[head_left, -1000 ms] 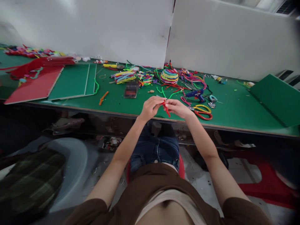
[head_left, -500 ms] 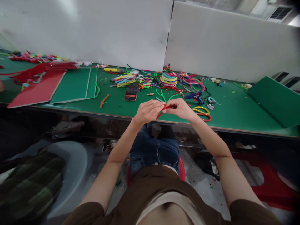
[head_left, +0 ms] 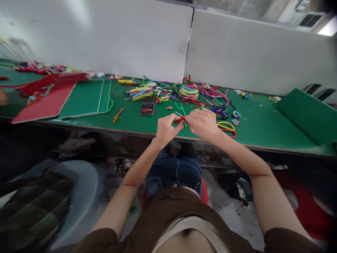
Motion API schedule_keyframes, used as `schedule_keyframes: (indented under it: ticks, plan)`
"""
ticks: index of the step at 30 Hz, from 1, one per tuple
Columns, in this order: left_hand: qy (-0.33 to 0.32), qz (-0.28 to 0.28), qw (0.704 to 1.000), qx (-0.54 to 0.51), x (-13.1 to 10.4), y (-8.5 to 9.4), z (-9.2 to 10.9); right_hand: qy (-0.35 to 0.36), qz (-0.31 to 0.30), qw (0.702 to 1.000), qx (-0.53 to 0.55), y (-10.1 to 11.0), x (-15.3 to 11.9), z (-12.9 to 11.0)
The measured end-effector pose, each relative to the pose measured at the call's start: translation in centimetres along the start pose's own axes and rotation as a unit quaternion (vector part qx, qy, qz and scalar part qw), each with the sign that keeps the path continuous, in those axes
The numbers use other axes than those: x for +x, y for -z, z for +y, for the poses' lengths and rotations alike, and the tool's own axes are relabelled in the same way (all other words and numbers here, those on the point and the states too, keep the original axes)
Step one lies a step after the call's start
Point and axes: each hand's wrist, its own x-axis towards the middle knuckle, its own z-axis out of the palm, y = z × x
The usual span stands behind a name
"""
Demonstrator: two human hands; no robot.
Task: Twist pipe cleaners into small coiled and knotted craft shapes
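Note:
Between my two hands, just above the front part of the green table, is a red pipe cleaner [head_left: 181, 119]. My left hand [head_left: 167, 128] pinches it between thumb and fingertips. My right hand [head_left: 202, 123] is closed at its other end, fingertips meeting those of the left; the fingers hide most of the piece. Behind the fingertips lie green pipe cleaners [head_left: 180, 106]. Scissors with yellow and red handles [head_left: 226, 127] rest right of my right hand, partly covered by it. A blue glue gun [head_left: 220, 111] lies behind them.
Bundles of coloured pipe cleaners [head_left: 140, 92], a striped ball [head_left: 189, 91] and a phone [head_left: 147, 107] lie farther back. An orange piece [head_left: 118, 115] is on the left, near green and red boards [head_left: 83, 98]. A green board [head_left: 309, 116] leans at right. White partitions [head_left: 126, 38] stand behind.
My hands have turned on the red pipe cleaner: the right has rolled over, its back now upward, and the left has opened a loop between thumb and finger. The view has shifted slightly.

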Motion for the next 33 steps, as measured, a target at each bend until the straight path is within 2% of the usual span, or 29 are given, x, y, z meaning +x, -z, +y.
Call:
schedule_keyframes:
  ticks: [2,4,7,9,12,14,16,18,20,22,24,25,26,28,31,33]
  plan:
    - [0.096,-0.006,0.993,-0.063,0.0,-0.6,0.0,0.020,-0.005,1.000,-0.022,-0.5,0.2,0.2]
    - [0.159,-0.018,0.979,-0.125,0.1,-1.3,-0.3,0.025,-0.010,0.999,-0.017,-1.2,0.4,0.6]
    - [0.180,-0.007,0.967,-0.182,-0.1,-2.0,-0.9,0.007,0.008,1.000,0.007,-2.3,0.3,1.6]
    - [0.154,0.031,0.968,-0.194,-0.4,-2.3,-1.1,-0.020,0.045,0.998,0.039,-2.5,0.0,2.0]
    - [0.068,0.089,0.976,-0.186,-0.9,-2.2,-1.1,-0.049,0.071,0.985,0.149,-1.7,-0.3,2.0]
    - [-0.007,0.115,0.979,-0.170,-1.0,-1.9,-1.1,-0.048,0.036,0.962,0.268,-0.8,-0.3,1.8]
    - [-0.083,0.133,0.977,-0.142,-0.8,-1.5,-1.2,-0.046,-0.016,0.923,0.382,0.0,-0.3,1.6]
    - [-0.147,0.132,0.975,-0.102,-0.5,-1.1,-1.4,-0.038,-0.057,0.894,0.443,0.4,-0.2,1.4]
    - [-0.198,0.109,0.972,-0.069,-0.3,-0.8,-1.5,-0.021,-0.079,0.897,0.435,0.5,-0.2,1.5]
    - [-0.231,0.076,0.968,-0.053,-0.2,-0.7,-1.5,-0.009,-0.081,0.921,0.380,0.3,-0.3,1.6]
    - [-0.244,0.053,0.967,-0.050,-0.2,-0.6,-1.5,0.003,-0.079,0.939,0.335,0.1,-0.3,2.0]
    - [-0.245,0.047,0.967,-0.052,-0.2,-0.5,-1.4,0.016,-0.083,0.938,0.335,0.0,-0.3,2.2]
    - [-0.245,0.043,0.967,-0.058,-0.2,-0.5,-1.4,0.034,-0.095,0.929,0.355,-0.2,-0.3,2.4]
    - [-0.245,0.026,0.966,-0.081,-0.3,-0.3,-1.4,0.060,-0.141,0.889,0.431,-0.5,-0.3,2.8]
    - [-0.248,-0.010,0.964,-0.094,-0.3,0.0,-1.5,0.034,-0.209,0.822,0.529,-0.9,-0.3,2.7]
    - [-0.264,-0.019,0.962,-0.074,-0.2,0.4,-1.6,0.005,-0.217,0.795,0.566,-1.1,-0.5,2.2]
